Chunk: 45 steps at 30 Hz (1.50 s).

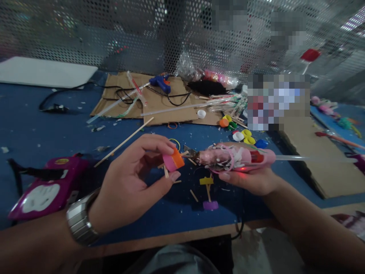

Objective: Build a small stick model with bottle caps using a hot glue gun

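Between the thumb and fingers of my left hand is a bottle cap piece, pink on one side and orange on the other, with short wooden sticks by it. My right hand grips a pink glue gun smeared with glue strands, its small red light glowing. A clear glue stick juts from the gun's back. The nozzle points left, close to the orange side; whether it touches cannot be made out. Below lies a piece of yellow and purple caps joined by wooden sticks.
A blue glue gun lies on cardboard at the back, near bundled glue sticks. Loose coloured caps sit beyond my right hand. At left are a purple device and a long wooden stick. Perforated metal borders the back.
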Tool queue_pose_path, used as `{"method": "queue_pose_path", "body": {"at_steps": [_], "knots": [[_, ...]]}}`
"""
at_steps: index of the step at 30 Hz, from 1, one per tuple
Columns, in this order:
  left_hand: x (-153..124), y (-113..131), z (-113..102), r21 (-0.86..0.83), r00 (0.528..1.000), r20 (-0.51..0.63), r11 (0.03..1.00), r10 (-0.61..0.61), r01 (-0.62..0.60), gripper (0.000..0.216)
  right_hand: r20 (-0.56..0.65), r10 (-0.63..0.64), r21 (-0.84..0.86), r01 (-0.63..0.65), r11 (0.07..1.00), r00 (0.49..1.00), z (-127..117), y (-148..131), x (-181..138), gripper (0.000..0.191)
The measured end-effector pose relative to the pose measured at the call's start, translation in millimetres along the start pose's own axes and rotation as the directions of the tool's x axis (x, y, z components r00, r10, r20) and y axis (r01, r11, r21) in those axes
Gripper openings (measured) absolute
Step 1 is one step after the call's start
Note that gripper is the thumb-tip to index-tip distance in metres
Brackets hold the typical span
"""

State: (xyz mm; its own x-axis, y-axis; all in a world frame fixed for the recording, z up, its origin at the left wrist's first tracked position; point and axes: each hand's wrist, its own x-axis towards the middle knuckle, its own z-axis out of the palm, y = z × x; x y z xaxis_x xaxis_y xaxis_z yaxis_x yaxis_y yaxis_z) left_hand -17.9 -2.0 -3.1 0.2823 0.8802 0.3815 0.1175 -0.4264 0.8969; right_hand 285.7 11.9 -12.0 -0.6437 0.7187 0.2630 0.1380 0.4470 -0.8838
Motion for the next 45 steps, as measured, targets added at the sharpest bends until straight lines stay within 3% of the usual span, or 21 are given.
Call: {"method": "queue_pose_path", "body": {"at_steps": [4, 24, 35, 45], "knots": [[-0.1, -0.7, 0.1, 0.012, 1.0, -0.008, 1.0, 0.003, -0.003, 0.032, -0.01, 0.009, 0.046, -0.009, 0.999, 1.0, 2.0, -3.9, 3.3, 0.049], [-1.0, -1.3, -0.1, 0.009, 1.0, 0.007, 1.0, -0.003, 0.003, 0.034, -0.036, 0.01, -0.143, -0.015, 0.99, 0.999, -1.5, 1.8, -2.8, 0.042], [-1.2, -5.8, -1.1, 0.054, 0.993, 0.005, 0.991, 0.118, -0.118, 0.036, -0.033, -0.06, -0.155, 0.054, 0.986, 0.998, -1.1, 0.7, 1.4, 0.043], [0.3, -6.7, 0.1, 0.046, 0.991, 0.017, 0.99, 0.132, -0.133, 0.035, -0.043, -0.067, -0.176, 0.058, 0.983, 0.997, -0.4, 0.1, 0.8, 0.044]]}}
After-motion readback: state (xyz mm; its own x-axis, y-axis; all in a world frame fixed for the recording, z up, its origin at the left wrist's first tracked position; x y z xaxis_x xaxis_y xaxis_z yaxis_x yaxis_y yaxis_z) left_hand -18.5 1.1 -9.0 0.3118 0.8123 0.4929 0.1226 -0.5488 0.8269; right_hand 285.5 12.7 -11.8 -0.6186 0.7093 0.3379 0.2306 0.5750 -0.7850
